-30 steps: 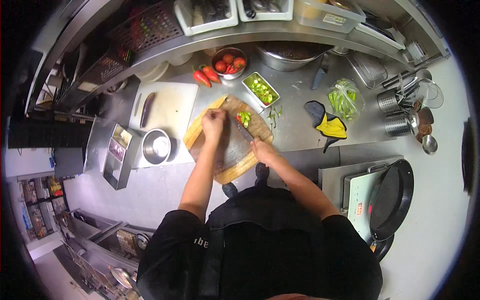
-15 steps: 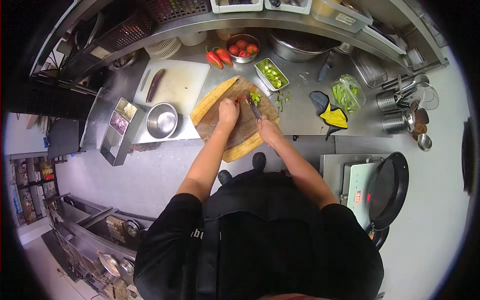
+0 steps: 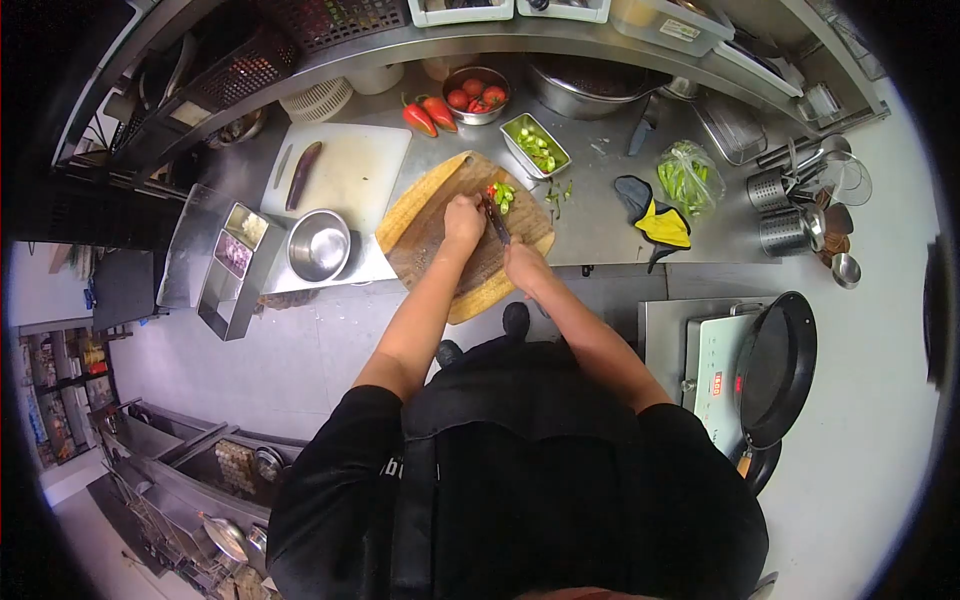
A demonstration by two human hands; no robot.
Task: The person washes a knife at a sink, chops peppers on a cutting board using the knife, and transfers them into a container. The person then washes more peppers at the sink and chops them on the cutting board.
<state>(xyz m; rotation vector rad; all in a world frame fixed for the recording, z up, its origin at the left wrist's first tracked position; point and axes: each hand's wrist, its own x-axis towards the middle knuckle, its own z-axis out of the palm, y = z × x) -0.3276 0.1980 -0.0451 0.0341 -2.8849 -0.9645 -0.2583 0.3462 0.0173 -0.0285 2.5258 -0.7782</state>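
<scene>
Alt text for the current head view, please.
A person's right hand holds a knife, left hand close beside it, over a wooden board with chopped green and red pieces. Beyond it stand a metal tray of green slices and a bowl of tomatoes.

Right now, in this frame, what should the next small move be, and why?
Probably a short, careful cut with the knife: the right hand grips it over the wooden board, sliced green pieces lie beside the blade, and the left hand is close on its other side. Whether the left hand holds anything is unclear.
</scene>
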